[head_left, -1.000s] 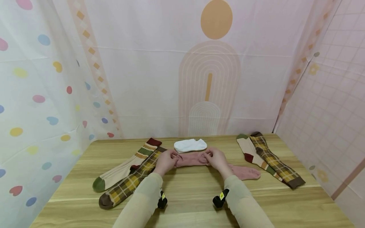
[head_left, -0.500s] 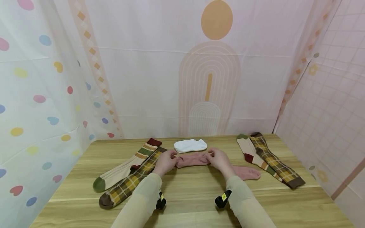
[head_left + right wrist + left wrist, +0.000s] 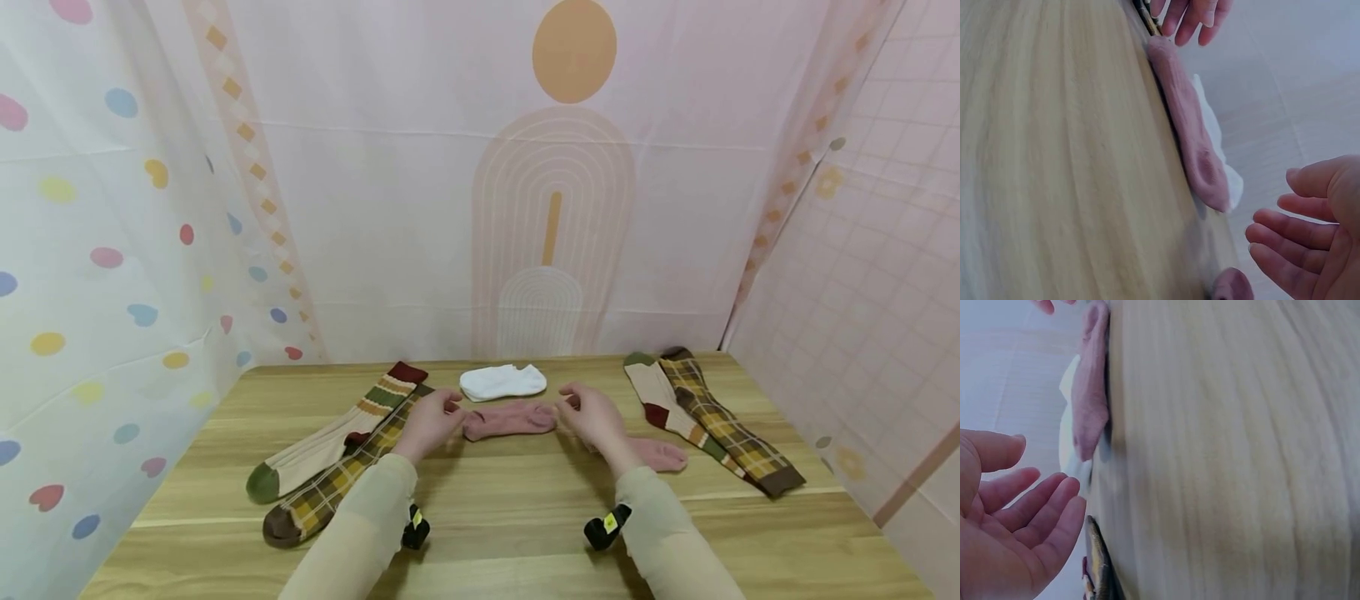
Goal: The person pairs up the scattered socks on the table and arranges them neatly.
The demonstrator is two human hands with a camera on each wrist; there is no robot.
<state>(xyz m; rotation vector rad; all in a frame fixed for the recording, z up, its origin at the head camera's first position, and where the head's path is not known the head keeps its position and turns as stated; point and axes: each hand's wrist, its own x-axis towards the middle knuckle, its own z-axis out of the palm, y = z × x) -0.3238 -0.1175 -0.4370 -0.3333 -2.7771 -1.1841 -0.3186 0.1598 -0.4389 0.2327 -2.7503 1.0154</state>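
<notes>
A pink sock [image 3: 510,419] lies flat across the middle of the table, just in front of a white ankle sock [image 3: 502,382]. My left hand [image 3: 431,423] hovers off its left end with fingers relaxed and nothing in them; in the left wrist view the palm [image 3: 1004,550] faces the sock across a gap. Off the sock's other end is my right hand [image 3: 597,421], likewise holding nothing, its fingers [image 3: 1291,231] loosely spread in the right wrist view. A second pink sock [image 3: 657,454] lies to the right, partly hidden behind the right wrist.
At left on the wooden table [image 3: 495,517] lie a cream striped sock [image 3: 315,454] and a yellow-brown plaid sock [image 3: 337,487]. Another striped sock [image 3: 663,396] and plaid sock [image 3: 720,417] lie at the right. Printed curtains [image 3: 375,208] hang behind and beside the table.
Both hands have let go of the pink sock's ends and moved apart, the left one leftward and the right one rightward. The sock stays lying in place.
</notes>
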